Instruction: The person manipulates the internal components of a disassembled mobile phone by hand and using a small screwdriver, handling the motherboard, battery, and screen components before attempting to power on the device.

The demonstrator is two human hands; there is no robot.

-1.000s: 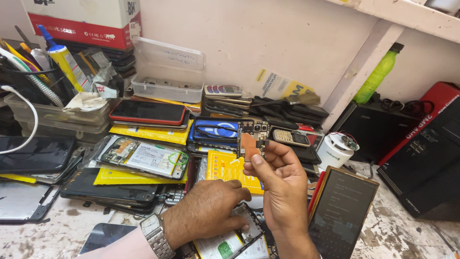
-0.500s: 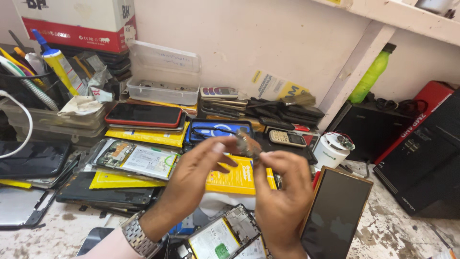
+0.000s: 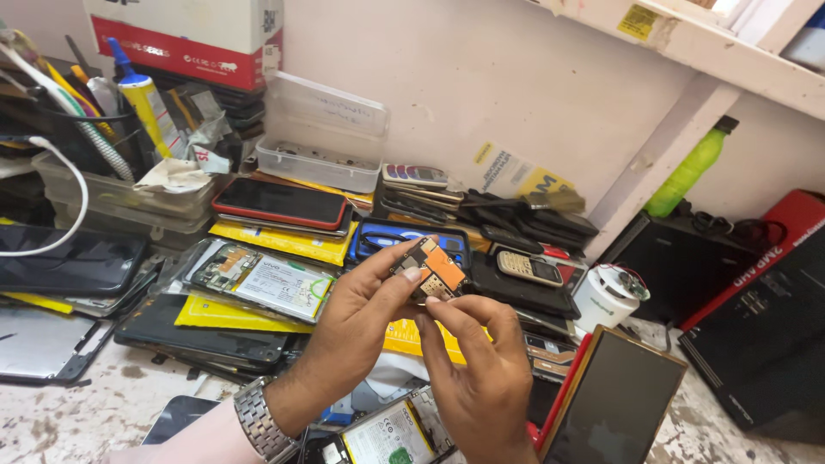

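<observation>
A small circuit board (image 3: 432, 269) with an orange patch is held up between both hands over the cluttered bench. My left hand (image 3: 357, 322), with a metal wristwatch (image 3: 262, 419) on the wrist, pinches the board's left side with thumb and fingers. My right hand (image 3: 477, 378) rises from below and grips the board's lower edge with its fingertips. Under the hands lie an opened phone with its battery showing (image 3: 387, 436) and a yellow packet (image 3: 404, 337).
Phones and parts cover the bench: a red-framed phone (image 3: 279, 204), an opened phone back (image 3: 258, 279), a small keypad phone (image 3: 530, 268), a dark tablet (image 3: 612, 404), a clear plastic box (image 3: 322, 142), a glue bottle (image 3: 146, 99), a green bottle (image 3: 687, 172), a white round tub (image 3: 606, 296).
My left hand has risen from the bench and joined the right hand on the circuit board. The board now sits between both hands, and the camera has moved closer.
</observation>
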